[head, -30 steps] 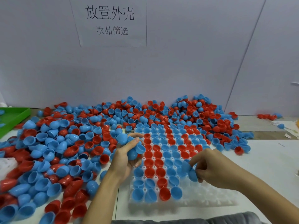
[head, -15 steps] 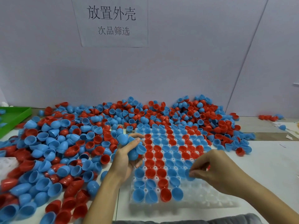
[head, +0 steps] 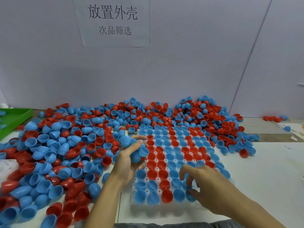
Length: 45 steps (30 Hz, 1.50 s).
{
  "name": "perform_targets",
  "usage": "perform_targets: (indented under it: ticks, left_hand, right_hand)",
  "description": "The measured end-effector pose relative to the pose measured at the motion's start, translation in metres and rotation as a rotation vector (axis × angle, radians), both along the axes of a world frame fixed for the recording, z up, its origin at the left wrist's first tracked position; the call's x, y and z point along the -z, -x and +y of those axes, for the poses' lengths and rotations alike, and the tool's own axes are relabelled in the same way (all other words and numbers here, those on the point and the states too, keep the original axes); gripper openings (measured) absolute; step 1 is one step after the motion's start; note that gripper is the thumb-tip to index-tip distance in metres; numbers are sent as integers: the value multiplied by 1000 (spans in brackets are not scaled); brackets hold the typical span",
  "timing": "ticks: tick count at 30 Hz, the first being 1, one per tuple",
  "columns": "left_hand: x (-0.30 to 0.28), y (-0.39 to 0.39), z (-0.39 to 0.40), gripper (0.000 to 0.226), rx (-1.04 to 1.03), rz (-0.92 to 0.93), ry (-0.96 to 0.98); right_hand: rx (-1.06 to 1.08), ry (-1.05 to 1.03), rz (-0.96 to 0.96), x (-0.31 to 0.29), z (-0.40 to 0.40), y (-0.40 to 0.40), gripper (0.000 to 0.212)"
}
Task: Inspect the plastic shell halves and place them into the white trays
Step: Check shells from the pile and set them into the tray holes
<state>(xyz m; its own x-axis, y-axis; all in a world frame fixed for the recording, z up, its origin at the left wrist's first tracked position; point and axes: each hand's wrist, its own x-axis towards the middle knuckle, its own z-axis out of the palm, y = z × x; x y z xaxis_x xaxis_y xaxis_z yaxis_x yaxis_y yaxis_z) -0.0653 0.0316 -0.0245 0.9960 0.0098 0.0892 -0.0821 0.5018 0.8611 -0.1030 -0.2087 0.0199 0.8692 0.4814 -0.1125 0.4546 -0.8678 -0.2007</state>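
Head view: blue shell (head: 190,197) beneath right grip (head: 189,188).

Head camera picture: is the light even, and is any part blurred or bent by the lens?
Head view: the light is soft and even, with no strong glare on the shells; the right hand over the white tray looks slightly smeared; the wall seam leans, as wide lenses do; the paper sign reads sharp.

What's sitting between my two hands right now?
In the head view, filled tray pockets: red and blue shells between left hand and right hand.
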Motion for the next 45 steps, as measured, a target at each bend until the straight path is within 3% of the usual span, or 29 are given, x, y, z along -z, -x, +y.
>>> perform_targets:
  ticks: [6,9,13,16,19,22,25,28,34,40,45]
  left_hand:
    - [0,0,-3,20,26,2,-11]
    - [0,0,-4,19,66,6,2]
    - [-2,4,-8,48,112,43,-9]
    - [-3,6,-9,39,170,11,-78]
    - [-4,7,-7,27,219,-63,-117]
    - [-2,5,-3,30,204,-70,-133]
    - [-2,2,-1,46,151,-36,-94]
    - [-2,1,-1,44,102,-22,-49]
    - [-2,0,-1,45,61,-24,-47]
    - [-5,0,0,33,75,12,-29]
    - [-6,3,-2,17,58,7,-62]
  right_hand:
    - [14,-44,-7,-3,-8,-4,46]
    - [25,-110,-97,-13,-6,-9,36]
    - [21,-453,-137,-25,27,-22,21]
    - [27,-634,-142,-29,61,-30,13]
    - [-33,-576,-67,-33,78,-41,17]
    - [-93,-520,-10,-39,82,-51,11]
    - [-10,-650,-81,-40,79,-57,10]
    - [65,-795,-23,-39,73,-59,13]
    - [48,-792,42,-37,61,-58,3]
    - [-37,-540,-155,-37,55,-54,16]
    - [-66,-407,-211,-38,60,-58,21]
